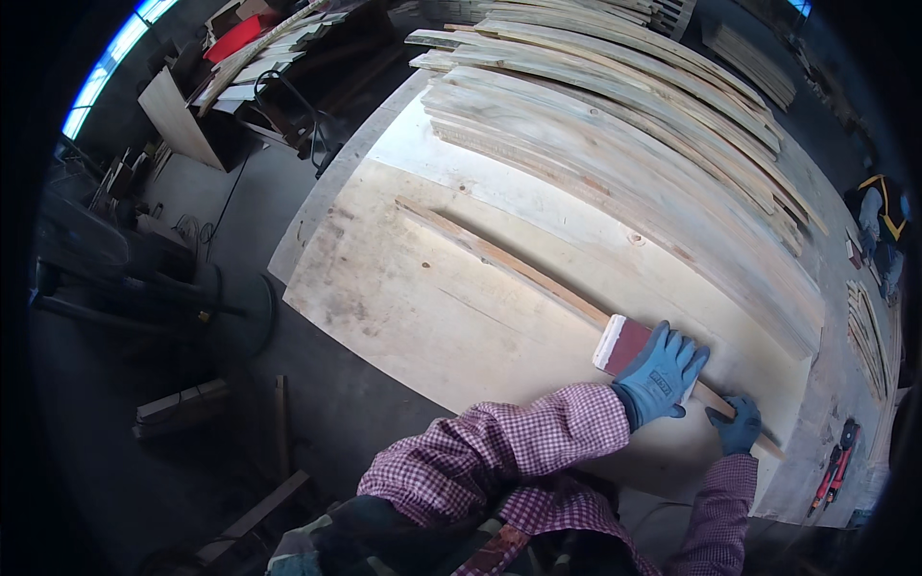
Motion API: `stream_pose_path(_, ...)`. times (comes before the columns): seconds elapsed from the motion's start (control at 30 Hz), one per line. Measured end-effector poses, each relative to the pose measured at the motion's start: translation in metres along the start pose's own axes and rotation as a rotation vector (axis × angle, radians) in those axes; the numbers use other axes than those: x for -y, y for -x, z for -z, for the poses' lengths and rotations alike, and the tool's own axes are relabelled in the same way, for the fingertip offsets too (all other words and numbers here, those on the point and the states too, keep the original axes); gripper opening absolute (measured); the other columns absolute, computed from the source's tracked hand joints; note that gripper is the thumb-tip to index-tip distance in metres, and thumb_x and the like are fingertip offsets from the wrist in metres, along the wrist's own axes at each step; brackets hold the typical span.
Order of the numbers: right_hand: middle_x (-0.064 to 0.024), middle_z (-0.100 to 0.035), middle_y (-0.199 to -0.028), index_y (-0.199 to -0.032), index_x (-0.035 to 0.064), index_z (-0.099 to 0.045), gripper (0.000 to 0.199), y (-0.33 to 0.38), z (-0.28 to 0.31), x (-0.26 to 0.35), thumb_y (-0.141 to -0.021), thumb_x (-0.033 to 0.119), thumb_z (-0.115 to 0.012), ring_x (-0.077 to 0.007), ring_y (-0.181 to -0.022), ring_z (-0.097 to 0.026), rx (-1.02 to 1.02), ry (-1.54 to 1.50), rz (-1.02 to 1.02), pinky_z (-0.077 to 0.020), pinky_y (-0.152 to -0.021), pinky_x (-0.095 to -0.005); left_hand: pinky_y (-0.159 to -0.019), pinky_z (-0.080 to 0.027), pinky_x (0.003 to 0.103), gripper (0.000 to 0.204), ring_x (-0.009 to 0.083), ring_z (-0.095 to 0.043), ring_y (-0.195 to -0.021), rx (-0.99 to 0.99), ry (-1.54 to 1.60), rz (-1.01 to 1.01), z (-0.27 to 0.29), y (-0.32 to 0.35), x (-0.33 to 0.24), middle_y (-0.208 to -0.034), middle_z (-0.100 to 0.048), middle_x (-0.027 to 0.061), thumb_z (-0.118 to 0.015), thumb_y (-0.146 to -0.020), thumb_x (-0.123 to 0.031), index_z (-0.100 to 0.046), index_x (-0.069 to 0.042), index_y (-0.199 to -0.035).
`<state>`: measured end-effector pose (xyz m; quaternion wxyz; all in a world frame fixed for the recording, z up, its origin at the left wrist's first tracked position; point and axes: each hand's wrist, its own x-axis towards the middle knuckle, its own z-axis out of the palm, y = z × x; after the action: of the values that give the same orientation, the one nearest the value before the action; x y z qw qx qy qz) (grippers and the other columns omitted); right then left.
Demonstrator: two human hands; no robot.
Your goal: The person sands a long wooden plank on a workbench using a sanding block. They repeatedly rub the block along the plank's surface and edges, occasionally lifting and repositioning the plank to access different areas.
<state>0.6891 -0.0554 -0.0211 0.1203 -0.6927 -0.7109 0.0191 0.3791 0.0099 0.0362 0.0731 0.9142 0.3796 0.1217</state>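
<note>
A long, narrow wood strip [523, 272] lies on edge across a pale plywood board, running from the upper left to the lower right. My left hand [663, 372], in a blue-grey work glove, grips a sanding block [620, 344] faced with dark red sandpaper and white at its edges. The block rests on top of the strip, toward its right end. Close beside it, my right hand [738, 425], gloved the same way, is closed around the strip near that end. Its fingertips are partly hidden.
Long boards and strips [615, 154] lie stacked along the table's far side. A red-handled tool [836, 466] lies at the right, below thin strips [864, 331]. Another person [879, 216] is at the far right. On the left are a round-based stand [245, 312] and a red basin [235, 38].
</note>
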Motion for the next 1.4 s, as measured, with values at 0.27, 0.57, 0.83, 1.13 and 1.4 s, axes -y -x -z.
stream_pose_path(0.27, -0.0092, -0.066, -0.085, -0.086, 0.0113, -0.072, 0.033, 0.012, -0.002, -0.007, -0.061, 0.024, -0.088, -0.0316, -0.079, -0.062, -0.028, 0.010, -0.035, -0.0512, -0.073, -0.0435, -0.103, -0.036, 0.048, 0.088, 0.0347, -0.054, -0.110, -0.285, -0.163, 0.458, 0.065, 0.082, 0.206, -0.118, -0.058, 0.0148, -0.070, -0.078, -0.061, -0.045, -0.007, -0.143)
stream_pose_path(0.57, -0.0068, -0.064, -0.084, -0.086, 0.0128, -0.070, 0.032, 0.007, -0.009, -0.004, -0.063, 0.026, -0.087, -0.0302, -0.079, -0.062, -0.084, 0.060, 0.080, -0.0517, -0.074, -0.0427, -0.092, -0.046, 0.049, 0.082, 0.0362, -0.060, -0.105, -0.002, -0.329, 0.829, 0.101, 0.087, 0.252, -0.118, -0.063, 0.0183, -0.064, -0.083, -0.067, -0.048, -0.009, -0.140)
stream_pose_path(0.83, -0.0092, -0.065, -0.083, -0.086, 0.0102, -0.071, 0.039, -0.012, -0.006, -0.022, -0.061, 0.035, -0.088, -0.0321, -0.080, -0.062, 0.153, -0.139, -0.099, -0.0510, -0.075, -0.0427, -0.115, -0.028, 0.054, 0.099, 0.0333, -0.048, -0.123, -0.040, 0.066, -0.022, -0.010, -0.020, 0.006, -0.124, -0.053, 0.0142, -0.065, -0.075, -0.069, -0.040, -0.004, -0.146)
stream_pose_path(1.13, -0.0084, -0.063, -0.080, -0.083, 0.0113, -0.068, 0.038, -0.002, 0.001, -0.015, -0.060, 0.033, -0.088, -0.0325, -0.078, -0.060, 0.036, -0.051, 0.030, -0.0492, -0.073, -0.0442, -0.101, -0.041, 0.046, 0.086, 0.0343, -0.057, -0.112, -0.196, -0.250, 0.657, 0.084, 0.088, 0.262, -0.124, -0.060, 0.0164, -0.065, -0.082, -0.066, -0.045, -0.009, -0.143)
stream_pose_path(1.4, -0.0072, -0.063, -0.085, -0.084, 0.0129, -0.069, 0.034, 0.000, -0.005, -0.005, -0.060, 0.029, -0.087, -0.0317, -0.081, -0.061, -0.052, 0.027, 0.085, -0.0491, -0.074, -0.0445, -0.098, -0.047, 0.045, 0.085, 0.0326, -0.059, -0.117, 0.268, -0.308, 1.089, 0.135, 0.094, 0.323, -0.127, -0.061, 0.0139, -0.051, -0.084, -0.079, -0.051, -0.014, -0.137)
